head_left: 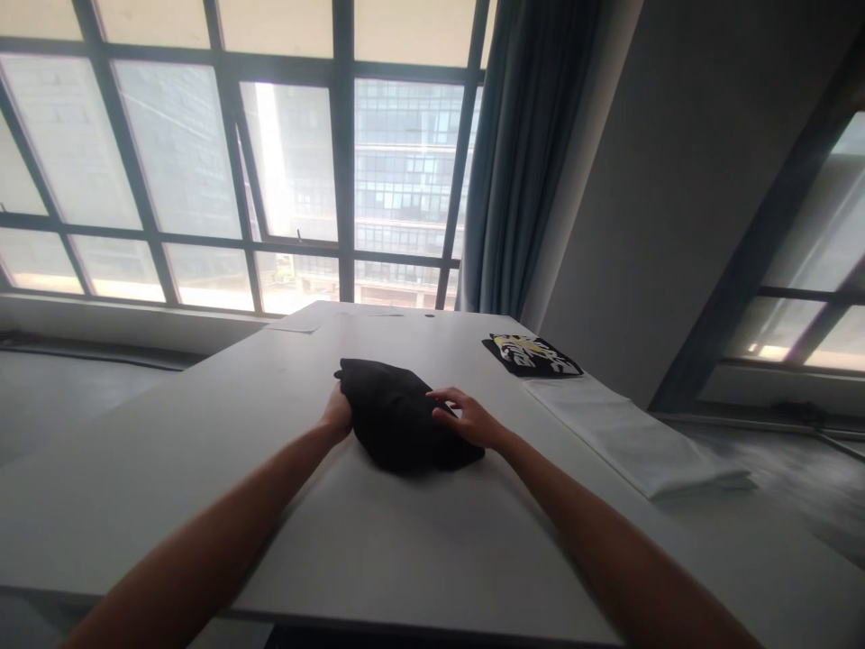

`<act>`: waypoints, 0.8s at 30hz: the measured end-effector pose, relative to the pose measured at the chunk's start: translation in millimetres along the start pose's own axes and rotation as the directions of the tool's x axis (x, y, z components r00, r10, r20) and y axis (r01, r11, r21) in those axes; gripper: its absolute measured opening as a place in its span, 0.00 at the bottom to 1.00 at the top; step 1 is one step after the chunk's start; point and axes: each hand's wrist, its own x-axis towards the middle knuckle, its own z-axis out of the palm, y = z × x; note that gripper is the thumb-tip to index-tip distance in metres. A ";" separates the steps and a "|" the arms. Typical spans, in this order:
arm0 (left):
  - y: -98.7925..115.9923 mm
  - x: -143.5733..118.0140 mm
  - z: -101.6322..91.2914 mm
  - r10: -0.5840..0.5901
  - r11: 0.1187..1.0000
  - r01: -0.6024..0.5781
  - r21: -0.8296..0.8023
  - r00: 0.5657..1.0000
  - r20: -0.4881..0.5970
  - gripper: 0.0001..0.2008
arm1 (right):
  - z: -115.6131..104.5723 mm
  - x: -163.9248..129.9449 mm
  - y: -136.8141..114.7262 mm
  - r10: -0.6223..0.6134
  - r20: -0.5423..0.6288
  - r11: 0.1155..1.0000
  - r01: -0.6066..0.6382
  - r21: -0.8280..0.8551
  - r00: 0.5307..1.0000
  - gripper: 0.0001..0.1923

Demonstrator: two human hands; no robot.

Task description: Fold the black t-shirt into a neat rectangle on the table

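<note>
A folded black garment [398,419] lies in the middle of a white table [203,424]. My left hand [337,416] presses against the garment's left edge, its fingers tucked at the cloth. On the right side of the garment rests my right hand [465,416], fingers spread over the fabric. Whether either hand actually grips the cloth cannot be told. Both forearms reach in from the near edge of the table.
A folded black item with a yellow and white print [531,353] lies at the far right of the table. A long white folded cloth [628,437] lies along the right edge. Beyond the table are large windows, a grey-blue curtain [523,153] and a wall.
</note>
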 end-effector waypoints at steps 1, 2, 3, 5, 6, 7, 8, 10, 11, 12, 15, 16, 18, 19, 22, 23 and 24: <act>0.3 0.6 0.2 -0.031 0.999 0.031 -0.030 1.000 -0.001 0.14 | 2.1 -1.4 -4.9 -0.077 0.055 0.997 0.079 -0.027 0.996 0.24; 0.6 1.3 -0.1 -0.064 0.997 0.064 -0.051 0.998 -0.007 0.15 | 4.2 -2.3 -8.8 -0.127 0.096 0.989 0.134 -0.067 0.987 0.22; 0.8 2.3 -1.1 -0.096 0.994 0.095 -0.058 0.995 -0.016 0.16 | 5.8 -2.7 -11.5 -0.145 0.121 0.981 0.158 -0.112 0.982 0.18; 1.5 4.6 -5.2 -0.109 0.994 0.109 -0.015 0.994 -0.025 0.19 | 6.4 -2.1 -13.7 -0.113 0.111 0.974 0.133 -0.185 0.987 0.13; 2.2 5.6 -7.8 -0.111 0.994 0.111 0.011 0.994 -0.016 0.20 | 5.1 -1.7 -13.9 -0.079 0.095 0.975 0.097 -0.199 0.992 0.14; 3.2 6.2 -10.3 -0.111 0.993 0.111 0.032 0.994 0.000 0.21 | 3.1 -1.4 -14.3 -0.046 0.083 0.979 0.062 -0.196 0.995 0.14; 4.5 6.3 -12.3 -0.107 0.993 0.106 0.048 0.994 0.021 0.22 | 0.8 -1.7 -15.4 -0.023 0.086 0.983 0.038 -0.181 0.996 0.14; 7.4 4.7 -13.4 -0.102 0.994 0.099 0.053 0.993 0.059 0.26 | -2.1 -3.8 -21.6 -0.018 0.158 0.987 0.043 -0.154 0.987 0.17; 8.6 3.2 -12.4 -0.106 0.994 0.103 0.046 0.991 0.083 0.28 | -1.7 -5.5 -26.8 -0.034 0.204 0.985 0.067 -0.159 0.978 0.23; 9.1 1.3 -10.5 -0.108 0.994 0.105 0.040 0.987 0.115 0.30 | 0.0 -7.3 -32.8 -0.053 0.242 0.978 0.099 -0.181 0.969 0.29; 5.8 -4.0 -3.0 -0.066 0.996 0.052 0.069 0.970 0.235 0.39 | 11.2 -11.5 -49.1 -0.109 0.304 0.940 0.198 -0.279 0.946 0.30; 3.2 -5.1 -1.1 -0.038 0.995 0.012 0.095 0.962 0.269 0.42 | 15.3 -11.9 -51.9 -0.128 0.313 0.929 0.224 -0.294 0.941 0.25; -2.0 -5.6 0.2 0.012 0.985 -0.064 0.159 0.951 0.309 0.46 | 20.8 -11.2 -52.6 -0.170 0.317 0.919 0.266 -0.292 0.933 0.14; -3.9 -5.0 -0.5 0.024 0.977 -0.090 0.196 0.948 0.318 0.46 | 21.7 -10.1 -50.9 -0.190 0.298 0.917 0.278 -0.286 0.935 0.10; -2.7 0.0 -6.1 0.010 0.957 -0.103 0.272 0.946 0.324 0.42 | 15.5 -4.2 -40.1 -0.224 0.158 0.927 0.261 -0.270 0.962 0.08; 0.1 2.5 -8.6 0.000 0.959 -0.092 0.268 0.946 0.325 0.41 | 10.2 -1.5 -34.7 -0.222 0.075 0.938 0.234 -0.257 0.972 0.09; 3.9 5.4 -11.3 -0.008 0.964 -0.078 0.254 0.947 0.321 0.39 | 3.3 1.5 -28.2 -0.209 -0.031 0.952 0.196 -0.235 0.977 0.11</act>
